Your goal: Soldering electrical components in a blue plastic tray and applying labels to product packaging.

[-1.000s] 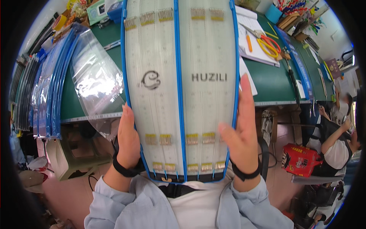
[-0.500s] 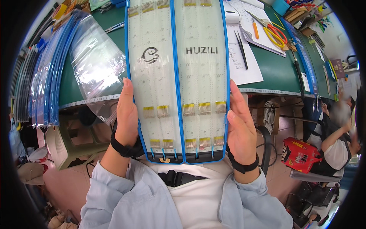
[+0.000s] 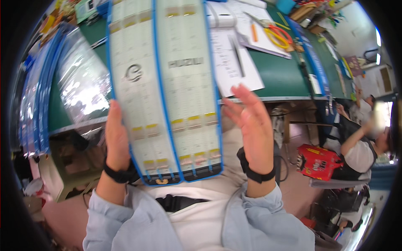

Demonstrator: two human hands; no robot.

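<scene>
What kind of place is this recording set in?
Probably a small workshop or assembly room: a green workbench with scissors and paperwork, stacked blue-edged trays, and the left hand holding another blue-framed tray.

Long white panel [image 3: 167, 88] with blue ribs, tilted, gripped at left edge by left hand [image 3: 116, 140]. Right hand [image 3: 251, 125] open, just off right edge. Behind: green table [image 3: 284, 77], papers [image 3: 234, 62], clear bag [image 3: 81, 85], red box [image 3: 320, 161] on floor.

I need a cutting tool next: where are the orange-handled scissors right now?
In the head view the orange-handled scissors lie far right on the green table, on papers beyond the open right hand.
</scene>
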